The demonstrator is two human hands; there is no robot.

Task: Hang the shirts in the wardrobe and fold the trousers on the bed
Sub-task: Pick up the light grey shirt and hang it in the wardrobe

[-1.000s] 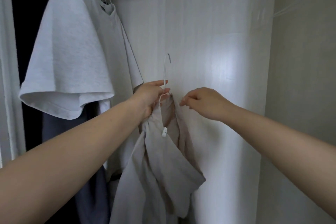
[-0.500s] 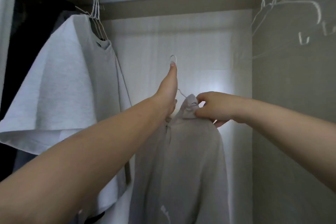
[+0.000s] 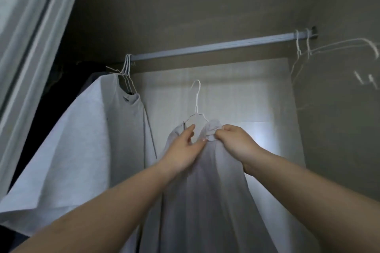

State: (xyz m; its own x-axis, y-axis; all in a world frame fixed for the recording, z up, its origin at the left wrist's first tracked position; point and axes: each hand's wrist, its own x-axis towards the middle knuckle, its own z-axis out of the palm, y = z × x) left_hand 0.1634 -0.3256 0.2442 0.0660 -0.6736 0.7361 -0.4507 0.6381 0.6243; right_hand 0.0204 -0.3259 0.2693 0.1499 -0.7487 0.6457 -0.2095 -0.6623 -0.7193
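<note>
A pale grey shirt [image 3: 207,201] hangs on a white wire hanger [image 3: 196,98], held up below the wardrobe rail [image 3: 216,46]. The hanger's hook is free in the air, under the rail and apart from it. My right hand [image 3: 236,144] pinches the bunched collar at the shirt's right shoulder. My left hand [image 3: 185,148] lies against the neck opening with thumb and fingers extended, touching the shirt's left shoulder. The lower part of the shirt runs out of view.
A light grey T-shirt [image 3: 82,150] hangs on several white hangers at the rail's left, with dark clothes [image 3: 51,96] behind it. Two bare white hangers [image 3: 302,47] hang at the rail's right end. The wardrobe door frame [image 3: 30,37] stands at left.
My view has tilted up and the rail shows lower in frame. My left hand let go of the hanger hook and dropped to the shirt's neck. The right hand keeps its pinch on the collar.
</note>
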